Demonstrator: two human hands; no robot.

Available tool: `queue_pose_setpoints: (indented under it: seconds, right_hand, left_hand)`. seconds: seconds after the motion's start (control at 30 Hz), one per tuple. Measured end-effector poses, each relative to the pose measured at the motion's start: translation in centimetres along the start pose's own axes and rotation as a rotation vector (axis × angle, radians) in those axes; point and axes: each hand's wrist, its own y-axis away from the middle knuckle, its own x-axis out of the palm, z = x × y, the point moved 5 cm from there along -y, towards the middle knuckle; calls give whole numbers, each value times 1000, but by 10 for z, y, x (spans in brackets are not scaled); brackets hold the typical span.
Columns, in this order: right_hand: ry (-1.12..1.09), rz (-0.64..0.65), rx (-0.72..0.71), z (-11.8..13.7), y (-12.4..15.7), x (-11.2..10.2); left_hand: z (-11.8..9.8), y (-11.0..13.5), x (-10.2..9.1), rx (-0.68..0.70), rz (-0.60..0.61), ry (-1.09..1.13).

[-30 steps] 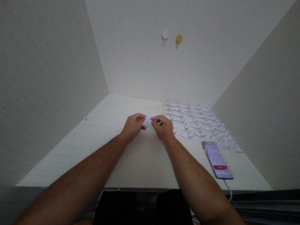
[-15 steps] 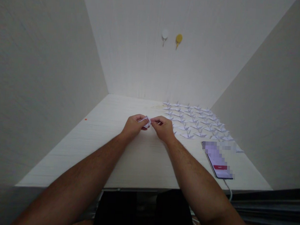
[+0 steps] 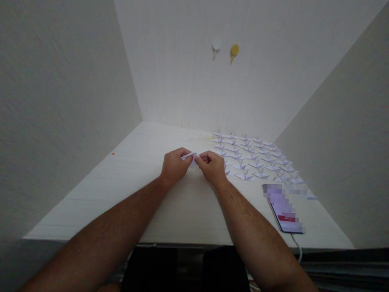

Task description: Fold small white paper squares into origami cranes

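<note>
Head view, left hand (image 3: 175, 166) and right hand (image 3: 213, 167) both pinching folded white paper (image 3: 194, 162), now more edge-on than before.

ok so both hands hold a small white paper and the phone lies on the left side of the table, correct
Not the left: in the head view, the phone lies on the right side of the table. The left hand and right hand do hold the small white paper.

Looks like a desk nook, home or office unclear, judging by white tabletop (image 3: 185, 214) boxed in by left wall (image 3: 62, 99), far wall (image 3: 184, 73) and right wall (image 3: 348, 126).
</note>
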Motion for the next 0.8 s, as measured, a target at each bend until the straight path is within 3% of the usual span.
queue_pose_setpoints:
  seconds: [0.3, 0.5, 0.8]
  right_hand:
    - [192, -76, -74, 6, 0, -8]
    - [87, 7, -47, -3, 2, 1]
    - [147, 39, -102, -1, 1, 4]
  left_hand:
    - [1, -1, -1, -23, -10, 13]
    - [1, 0, -2, -15, -39, 37]
    - [1, 0, 4, 18, 16, 118]
